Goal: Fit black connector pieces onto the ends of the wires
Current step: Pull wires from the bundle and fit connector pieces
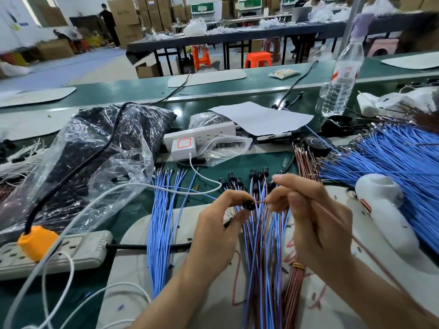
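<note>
Above the bench's (228, 167) near edge, the left hand (221, 224) pinched a black connector (249, 205). The right hand (313, 217) pinched a brown wire (260, 202), its tip meeting the connector.

Black connector (250, 205) half hidden in left hand (219, 232) grip; wire bundle (259, 269) cut off by bottom edge.

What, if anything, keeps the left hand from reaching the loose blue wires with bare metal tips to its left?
Probably yes, it can: the loose blue wires lie beside the left hand, nothing between them. But that hand pinches a small black connector, so it may need to release that first.
</note>
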A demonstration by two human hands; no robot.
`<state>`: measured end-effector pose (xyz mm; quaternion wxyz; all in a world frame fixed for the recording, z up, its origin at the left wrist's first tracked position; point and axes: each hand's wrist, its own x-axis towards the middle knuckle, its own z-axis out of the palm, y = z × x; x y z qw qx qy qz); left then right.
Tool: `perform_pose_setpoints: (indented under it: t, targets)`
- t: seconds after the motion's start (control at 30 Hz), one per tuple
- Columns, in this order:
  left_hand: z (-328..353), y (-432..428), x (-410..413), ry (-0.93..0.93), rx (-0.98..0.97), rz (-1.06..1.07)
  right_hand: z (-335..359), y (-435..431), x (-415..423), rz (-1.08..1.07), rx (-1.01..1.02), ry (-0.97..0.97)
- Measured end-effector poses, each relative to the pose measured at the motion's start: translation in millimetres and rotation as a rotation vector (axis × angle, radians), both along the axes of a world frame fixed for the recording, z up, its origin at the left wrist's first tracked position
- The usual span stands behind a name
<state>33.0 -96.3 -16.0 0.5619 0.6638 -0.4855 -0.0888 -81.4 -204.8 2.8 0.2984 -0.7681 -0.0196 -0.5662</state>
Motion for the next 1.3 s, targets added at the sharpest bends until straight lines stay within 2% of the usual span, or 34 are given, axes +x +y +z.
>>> perform_pose_setpoints:
  t: [0.1,0.17,0.5,1.3]
  targets:
    - [1,-1,2,0.097,-0.056,0.018,0,1,2,-0.002,0.03,-0.137]
    - [2,-2,2,0.107,-0.089,0.034,0,4,3,-0.009,0.032,-0.157]
    - [0,-2,4,0.049,-0.169,0.062,-3,14,1,0.066,0.004,-0.044]
    - [2,-1,0,-0.077,-0.088,0.076,-4,11,2,0.025,0.03,0.084]
